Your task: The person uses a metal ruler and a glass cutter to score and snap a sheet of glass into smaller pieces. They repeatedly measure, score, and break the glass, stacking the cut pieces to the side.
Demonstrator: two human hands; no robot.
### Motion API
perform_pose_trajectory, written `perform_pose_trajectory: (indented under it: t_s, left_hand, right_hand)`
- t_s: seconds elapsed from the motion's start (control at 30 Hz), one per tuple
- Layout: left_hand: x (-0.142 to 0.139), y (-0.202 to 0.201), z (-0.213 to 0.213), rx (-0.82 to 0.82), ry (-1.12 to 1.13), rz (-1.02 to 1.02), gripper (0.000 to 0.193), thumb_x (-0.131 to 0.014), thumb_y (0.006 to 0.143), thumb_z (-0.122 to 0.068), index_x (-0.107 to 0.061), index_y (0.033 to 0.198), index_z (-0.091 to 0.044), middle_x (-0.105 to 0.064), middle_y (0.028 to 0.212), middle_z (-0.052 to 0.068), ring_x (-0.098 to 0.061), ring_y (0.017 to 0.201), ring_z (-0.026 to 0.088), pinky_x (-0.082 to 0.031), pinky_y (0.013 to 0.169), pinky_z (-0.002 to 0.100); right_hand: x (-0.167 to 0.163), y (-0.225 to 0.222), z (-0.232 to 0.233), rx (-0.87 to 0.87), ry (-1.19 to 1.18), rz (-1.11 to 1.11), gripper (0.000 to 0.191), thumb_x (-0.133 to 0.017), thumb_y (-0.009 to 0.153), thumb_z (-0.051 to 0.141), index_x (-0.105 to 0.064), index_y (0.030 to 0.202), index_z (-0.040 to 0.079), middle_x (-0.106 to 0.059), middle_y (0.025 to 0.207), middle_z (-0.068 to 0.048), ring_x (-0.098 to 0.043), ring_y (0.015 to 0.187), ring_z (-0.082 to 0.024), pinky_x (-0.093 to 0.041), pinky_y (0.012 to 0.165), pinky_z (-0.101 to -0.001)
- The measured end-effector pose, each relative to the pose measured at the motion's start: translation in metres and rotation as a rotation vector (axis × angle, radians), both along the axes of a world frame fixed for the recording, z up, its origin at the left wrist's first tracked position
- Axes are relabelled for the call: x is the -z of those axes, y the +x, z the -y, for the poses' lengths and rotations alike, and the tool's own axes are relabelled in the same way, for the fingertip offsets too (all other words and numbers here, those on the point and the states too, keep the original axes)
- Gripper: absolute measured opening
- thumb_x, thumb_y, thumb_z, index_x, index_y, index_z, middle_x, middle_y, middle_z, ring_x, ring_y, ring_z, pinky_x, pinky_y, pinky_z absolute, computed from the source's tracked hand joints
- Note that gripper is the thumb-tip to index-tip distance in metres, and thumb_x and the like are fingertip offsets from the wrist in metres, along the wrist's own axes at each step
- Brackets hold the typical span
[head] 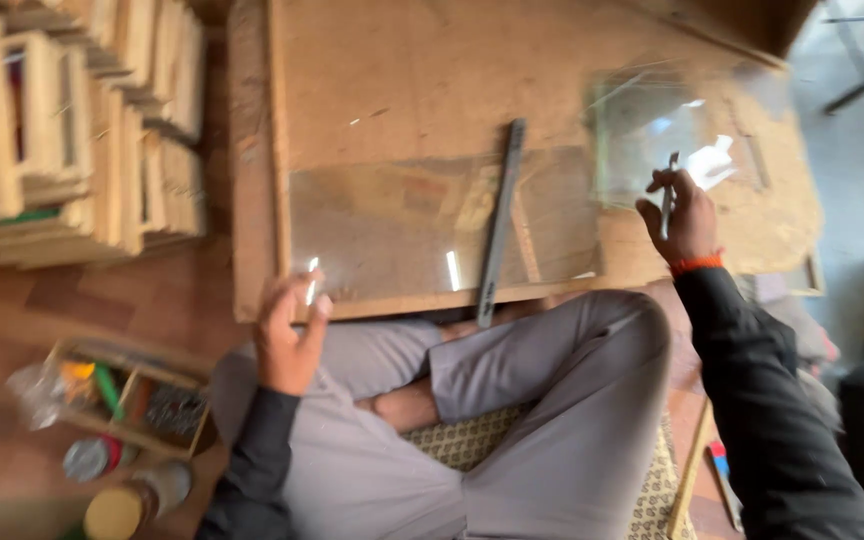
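Glass, a clear sheet [392, 225], lies flat on the wooden board [402, 80]; the left hand [287, 335] pinches its near corner. The right hand [682, 215], past the sheet's far end, grips a thin metal tool [669, 190] upright. A dark straightedge [500, 220] lies across the sheet. 1 smaller pane [652, 130] rests beyond it.

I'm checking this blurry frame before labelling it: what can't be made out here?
- Head view: thin metal tool in the right hand is motion-blurred; its type is unclear.
- Left hand grips the clear glass sheet at its edge; the corner is smeared.
- Small wooden tray contents are blurred.
- Stacked wooden frames are cut off at the left edge.
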State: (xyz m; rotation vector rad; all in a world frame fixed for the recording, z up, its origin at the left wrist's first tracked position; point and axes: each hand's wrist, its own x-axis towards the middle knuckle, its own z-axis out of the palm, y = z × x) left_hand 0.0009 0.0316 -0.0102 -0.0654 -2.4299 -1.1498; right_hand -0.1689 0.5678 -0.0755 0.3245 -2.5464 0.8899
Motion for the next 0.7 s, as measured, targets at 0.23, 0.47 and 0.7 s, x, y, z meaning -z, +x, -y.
perform_pose_trajectory:
  t_s: [0.23, 0.47, 0.7]
  left_hand:
    - [-0.040, -0.026, 0.076, 0.077, -0.298, -0.043, 0.039, -0.073, 0.094, -0.015, -0.065, 0.131, -0.007, -0.064, 0.134, 0.014, -0.060, 0.128, 0.034, -0.050, 0.108, 0.044]
    - [0.032, -0.045, 0.041, 0.246, -0.630, 0.243, 0.073, -0.080, 0.079, -0.041, -0.055, 0.141, -0.009, -0.040, 0.154, 0.016, -0.036, 0.143, 0.039, -0.034, 0.113, 0.053]
    - [0.064, -0.049, 0.044, 0.179, -0.657, 0.248, 0.070, -0.077, 0.085, -0.043, -0.055, 0.143, -0.010, -0.044, 0.155, 0.014, -0.041, 0.145, 0.037, -0.039, 0.116, 0.049]
  right_hand:
    - [-0.023, 0.080, 0.144, -0.268, 0.029, 0.139, 0.038, -0.081, 0.087, 0.020, -0.060, 0.115, 0.004, -0.069, 0.127, -0.021, -0.066, 0.110, -0.041, -0.052, 0.091, -0.0465]
    - [-0.033, 0.125, 0.246, -0.163, 0.167, 0.085, 0.045, -0.083, 0.086, 0.031, -0.058, 0.111, 0.004, -0.064, 0.107, -0.016, -0.060, 0.105, -0.041, -0.047, 0.092, -0.0478]
    - [-0.007, 0.139, 0.255, -0.164, 0.155, 0.027, 0.054, -0.083, 0.084, 0.030, -0.055, 0.121, 0.003, -0.063, 0.125, -0.018, -0.058, 0.108, -0.040, -0.046, 0.092, -0.0491]
